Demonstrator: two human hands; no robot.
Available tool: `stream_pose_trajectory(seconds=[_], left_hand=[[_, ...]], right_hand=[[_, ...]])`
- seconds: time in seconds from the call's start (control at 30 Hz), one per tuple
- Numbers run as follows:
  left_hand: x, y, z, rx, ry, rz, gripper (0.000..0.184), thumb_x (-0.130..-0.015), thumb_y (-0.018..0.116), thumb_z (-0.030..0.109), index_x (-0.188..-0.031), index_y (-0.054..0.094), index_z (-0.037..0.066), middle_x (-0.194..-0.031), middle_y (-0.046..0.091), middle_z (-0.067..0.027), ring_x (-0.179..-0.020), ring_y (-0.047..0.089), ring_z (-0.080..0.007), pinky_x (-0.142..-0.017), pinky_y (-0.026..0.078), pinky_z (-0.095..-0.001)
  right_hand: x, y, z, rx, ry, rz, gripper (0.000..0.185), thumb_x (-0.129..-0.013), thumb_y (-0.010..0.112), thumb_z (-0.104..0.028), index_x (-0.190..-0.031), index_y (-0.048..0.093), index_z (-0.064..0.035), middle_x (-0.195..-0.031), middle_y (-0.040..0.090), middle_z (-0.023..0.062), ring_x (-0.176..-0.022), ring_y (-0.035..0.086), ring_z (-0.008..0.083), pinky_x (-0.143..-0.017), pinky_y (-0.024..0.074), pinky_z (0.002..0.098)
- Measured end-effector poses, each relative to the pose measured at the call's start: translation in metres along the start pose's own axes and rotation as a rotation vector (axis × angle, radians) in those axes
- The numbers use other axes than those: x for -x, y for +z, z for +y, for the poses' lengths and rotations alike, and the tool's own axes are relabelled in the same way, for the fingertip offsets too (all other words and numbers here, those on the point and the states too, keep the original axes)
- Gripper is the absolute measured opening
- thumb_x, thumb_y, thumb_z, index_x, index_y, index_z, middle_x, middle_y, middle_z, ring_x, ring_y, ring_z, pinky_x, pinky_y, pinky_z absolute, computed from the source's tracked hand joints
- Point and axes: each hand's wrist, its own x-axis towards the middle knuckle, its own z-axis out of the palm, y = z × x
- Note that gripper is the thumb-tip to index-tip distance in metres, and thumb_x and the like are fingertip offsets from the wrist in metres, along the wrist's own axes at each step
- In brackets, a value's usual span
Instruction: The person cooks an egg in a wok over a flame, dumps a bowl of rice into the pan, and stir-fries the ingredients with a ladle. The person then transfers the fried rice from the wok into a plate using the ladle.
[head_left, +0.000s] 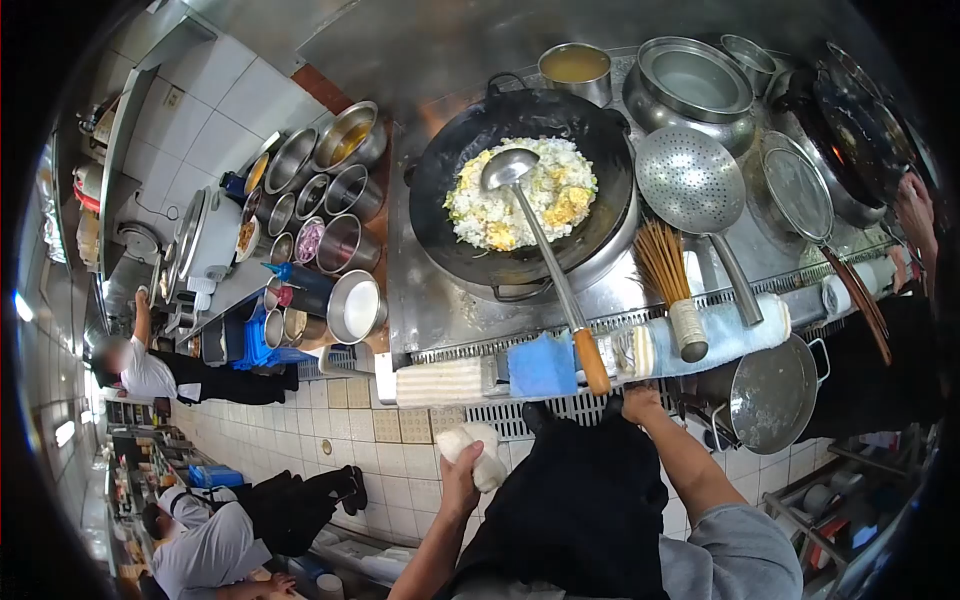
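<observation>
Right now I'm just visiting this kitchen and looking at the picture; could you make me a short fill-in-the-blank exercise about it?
1. The person's own ____ hand holds a bunched white cloth.
2. The black wok holds white ____ mixed with yellow pieces.
3. In the picture, the perforated strainer lies to the ____ of the wok.
4. The folded cloth just left of the ladle's orange grip is ____ in colour.

Missing words: left; rice; right; blue.
</observation>
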Motion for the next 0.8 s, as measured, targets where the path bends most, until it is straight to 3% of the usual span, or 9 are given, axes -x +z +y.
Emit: stream_pose_trajectory(seconds=[0.03, 0.1, 0.17, 0.3, 0.6, 0.67, 0.73, 0.8], left_hand=[[-0.001, -0.005, 0.001, 0.016, -0.022, 0.009, 0.034, -0.081, 0.063, 0.013, -0.110, 0.053, -0.002, -0.095, 0.061, -0.0101, -0.084, 0.061, -0.0195, -0.072, 0.050, -0.0326], [-0.003, -0.012, -0.001, 0.037, -0.047, 0.017, 0.034, -0.081, 0.063, 0.013, -0.110, 0.053, -0.002, -0.095, 0.061, -0.0103, -0.084, 0.061, -0.0196, -0.072, 0.050, -0.0326], [-0.007, -0.017, -0.004, -0.069, -0.022, -0.005, 0.038, -0.083, 0.058, 0.022, -0.111, 0.052, -0.003, -0.094, 0.061, -0.0138, -0.081, 0.062, -0.0222, -0.067, 0.052, -0.0335], [-0.012, -0.019, 0.000, -0.079, -0.041, -0.009, 0.038, -0.083, 0.058, 0.021, -0.112, 0.052, -0.003, -0.095, 0.061, -0.0136, -0.081, 0.062, -0.0221, -0.067, 0.052, -0.0338], [-0.033, -0.032, 0.012, -0.047, -0.100, -0.049, 0.036, -0.084, 0.059, 0.016, -0.114, 0.051, -0.003, -0.096, 0.061, -0.0128, -0.087, 0.062, -0.0221, -0.072, 0.053, -0.0356], [-0.036, -0.032, 0.020, 0.048, -0.105, -0.063, 0.031, -0.082, 0.064, 0.011, -0.108, 0.053, -0.001, -0.093, 0.061, -0.0091, -0.080, 0.061, -0.0179, -0.067, 0.051, -0.0315], [-0.043, -0.040, 0.023, 0.052, -0.090, -0.062, 0.030, -0.081, 0.064, 0.011, -0.107, 0.054, -0.001, -0.092, 0.061, -0.0089, -0.080, 0.061, -0.0178, -0.067, 0.051, -0.0315], [-0.051, -0.047, 0.024, 0.066, -0.079, -0.060, 0.030, -0.081, 0.064, 0.010, -0.107, 0.054, -0.001, -0.092, 0.062, -0.0087, -0.080, 0.062, -0.0177, -0.067, 0.051, -0.0314]], right_hand=[[0.004, -0.007, -0.002, -0.042, 0.026, -0.122, 0.054, -0.085, 0.040, -0.020, -0.135, 0.041, 0.0004, -0.140, 0.042, 0.0185, -0.133, 0.035, 0.0319, -0.111, 0.0210, 0.0490], [0.003, -0.005, -0.003, -0.027, 0.031, -0.098, 0.053, -0.085, 0.040, -0.020, -0.133, 0.043, 0.0002, -0.138, 0.045, 0.0188, -0.132, 0.038, 0.0312, -0.111, 0.0222, 0.0487], [0.006, -0.007, -0.004, -0.039, 0.051, -0.102, 0.052, -0.084, 0.041, -0.020, -0.132, 0.045, -0.0001, -0.137, 0.045, 0.0192, -0.131, 0.039, 0.0305, -0.111, 0.0231, 0.0483], [0.007, -0.010, -0.009, -0.016, 0.065, -0.119, 0.050, -0.084, 0.041, -0.021, -0.130, 0.047, -0.0012, -0.137, 0.046, 0.0181, -0.131, 0.040, 0.0304, -0.111, 0.0237, 0.0475], [0.007, 0.006, -0.014, 0.027, 0.094, 0.159, 0.043, -0.084, 0.043, -0.025, -0.120, 0.057, -0.0040, -0.122, 0.058, 0.0177, -0.117, 0.053, 0.0297, -0.110, 0.0241, 0.0476], [0.020, -0.001, -0.022, 0.085, 0.020, 0.225, 0.035, -0.085, 0.049, -0.028, -0.106, 0.065, -0.0043, -0.111, 0.064, 0.0173, -0.107, 0.059, 0.0309, -0.102, 0.0360, 0.0443], [0.058, -0.024, -0.053, -0.222, -0.010, 0.292, 0.032, -0.084, 0.058, -0.030, -0.093, 0.068, -0.0015, -0.095, 0.067, 0.0186, -0.095, 0.064, 0.0327, -0.088, 0.0475, 0.0403], [0.103, -0.056, -0.076, -0.561, -0.392, 0.125, 0.036, -0.082, 0.067, -0.030, -0.105, 0.065, -0.0036, -0.096, 0.067, 0.0181, -0.087, 0.065, 0.0327, -0.074, 0.0528, 0.0355]])
